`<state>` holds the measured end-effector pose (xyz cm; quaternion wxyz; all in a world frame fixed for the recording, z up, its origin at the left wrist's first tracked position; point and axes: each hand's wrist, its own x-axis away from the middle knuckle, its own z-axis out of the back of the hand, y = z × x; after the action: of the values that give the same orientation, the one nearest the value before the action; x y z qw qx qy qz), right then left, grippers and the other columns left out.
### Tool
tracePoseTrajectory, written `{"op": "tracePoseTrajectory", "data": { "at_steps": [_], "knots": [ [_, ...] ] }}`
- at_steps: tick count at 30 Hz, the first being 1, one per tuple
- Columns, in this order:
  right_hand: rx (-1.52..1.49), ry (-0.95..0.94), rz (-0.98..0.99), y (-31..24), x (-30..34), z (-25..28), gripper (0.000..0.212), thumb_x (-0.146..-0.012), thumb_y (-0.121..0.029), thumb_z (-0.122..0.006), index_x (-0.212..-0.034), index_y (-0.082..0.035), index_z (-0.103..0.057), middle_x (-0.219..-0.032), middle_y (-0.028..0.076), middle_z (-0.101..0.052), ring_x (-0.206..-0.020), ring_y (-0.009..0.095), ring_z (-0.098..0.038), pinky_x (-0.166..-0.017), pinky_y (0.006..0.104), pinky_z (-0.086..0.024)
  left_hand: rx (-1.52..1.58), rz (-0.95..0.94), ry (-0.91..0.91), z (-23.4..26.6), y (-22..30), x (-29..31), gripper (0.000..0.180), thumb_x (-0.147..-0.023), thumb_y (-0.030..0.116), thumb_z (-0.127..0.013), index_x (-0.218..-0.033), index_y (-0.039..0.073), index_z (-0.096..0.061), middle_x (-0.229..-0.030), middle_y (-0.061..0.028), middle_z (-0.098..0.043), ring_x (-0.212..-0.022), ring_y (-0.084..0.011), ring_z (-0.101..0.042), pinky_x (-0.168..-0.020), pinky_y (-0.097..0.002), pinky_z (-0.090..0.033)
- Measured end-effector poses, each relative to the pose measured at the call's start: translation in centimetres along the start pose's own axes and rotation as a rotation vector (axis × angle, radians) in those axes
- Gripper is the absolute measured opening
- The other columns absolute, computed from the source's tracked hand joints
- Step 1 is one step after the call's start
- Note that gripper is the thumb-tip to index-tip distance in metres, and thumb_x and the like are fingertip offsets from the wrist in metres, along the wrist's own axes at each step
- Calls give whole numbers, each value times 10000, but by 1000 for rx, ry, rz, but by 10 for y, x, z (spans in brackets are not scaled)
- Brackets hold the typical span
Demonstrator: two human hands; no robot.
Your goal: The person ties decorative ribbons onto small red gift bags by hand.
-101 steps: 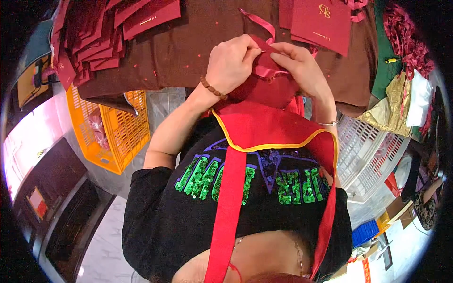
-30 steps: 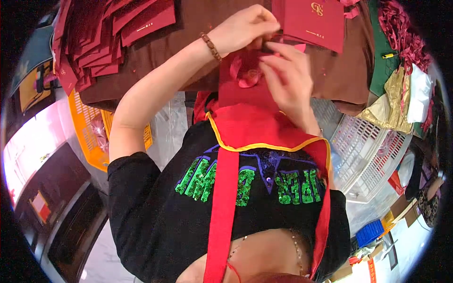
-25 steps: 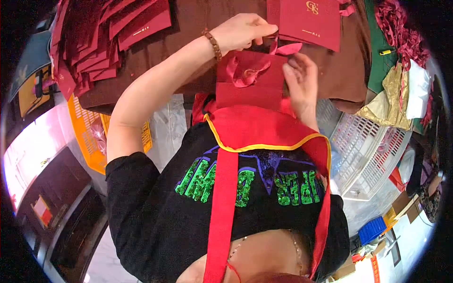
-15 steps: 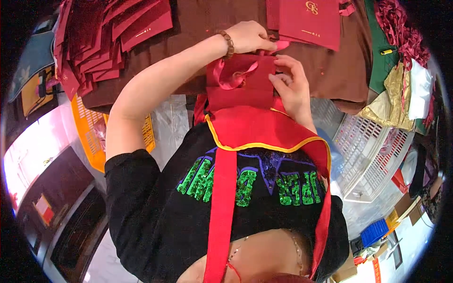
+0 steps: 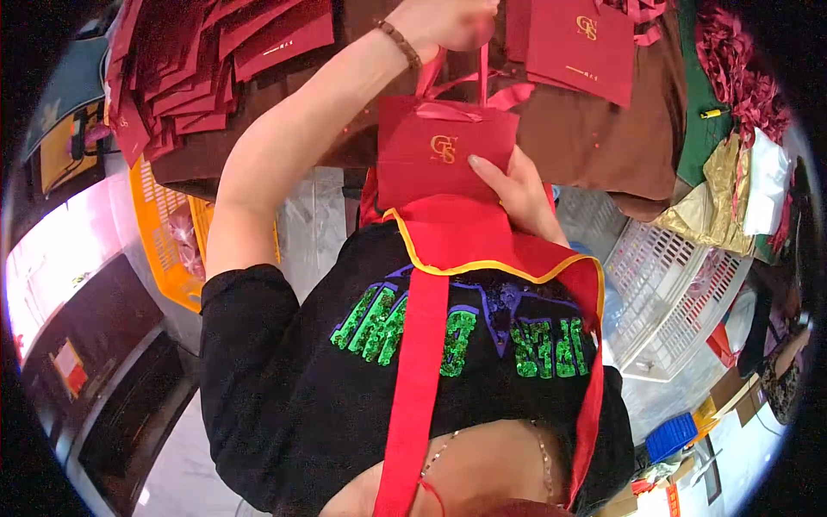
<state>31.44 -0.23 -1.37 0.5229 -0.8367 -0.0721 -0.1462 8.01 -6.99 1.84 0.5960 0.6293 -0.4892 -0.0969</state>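
Note:
A dark red paper gift bag (image 5: pixel 409 146) with a gold monogram stands upright in front of my red apron. Ribbon handles (image 5: pixel 483 77) rise from its top edge, and a loose ribbon end hangs out at the right. Above the bag, my left hand (image 5: pixel 444 24) is closed and holds the ribbon handle pulled taut; its fingertips are blurred at the picture's top. My right hand (image 5: pixel 519 191) grips the bag's right side, thumb on the front panel and the other fingers hidden behind.
Overlapping red bags (image 5: pixel 185 73) cover the table's left end. More red bags (image 5: pixel 579 47) lie at the right on the brown tablecloth (image 5: pixel 594 142). A heap of red ribbons (image 5: pixel 741 65) sits far right. Below are an orange crate (image 5: pixel 159 237) and a white basket (image 5: pixel 668 284).
My left hand has moved up, drawing the ribbon handle upright. The bag's monogrammed front now faces up into view, and my right hand has slid lower with its thumb on the front.

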Motion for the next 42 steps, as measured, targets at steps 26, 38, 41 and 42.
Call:
{"op": "tracePoseTrajectory", "data": {
  "at_steps": [26, 38, 41, 42],
  "knots": [
    [-286, 393, 137, -45, -47, 1, 363, -905, -157, -511, -1242, -31, -458, -1175, 71, -537, -1074, 176, -519, -910, 327, -429, -136, -324, 14, 5, -47, 129, 675, -756, 98, -697, -1314, -9, -333, -1241, -55, -461, -1143, -130, -420, -979, -298, -351],
    [-292, 309, 170, -48, -68, -2, 308, -862, -125, -567, -1148, -24, -515, -1126, 109, -568, -982, 203, -575, -867, 352, -466, -217, -359, 22, -3, -23, 143, 538, -858, 102, -578, -1317, -20, -326, -1200, -81, -513, -1100, -118, -453, -958, -279, -354],
    [-413, 254, 172, -51, -72, -9, 349, -863, -130, -569, -1189, -35, -483, -1138, 102, -566, -985, 218, -576, -873, 368, -465, -297, -371, 14, -1, -16, 145, 566, -846, 102, -592, -1325, -18, -315, -1233, -95, -480, -1135, -136, -429, -970, -293, -342],
    [-416, 243, 176, -55, -73, -14, 349, -863, -130, -569, -1189, -35, -483, -1138, 102, -566, -985, 218, -576, -873, 368, -465, -298, -433, -21, -2, -13, 149, 593, -838, 107, -605, -1332, -18, -302, -1239, -99, -471, -1147, -146, -421, -978, -301, -335]
  ]
}}
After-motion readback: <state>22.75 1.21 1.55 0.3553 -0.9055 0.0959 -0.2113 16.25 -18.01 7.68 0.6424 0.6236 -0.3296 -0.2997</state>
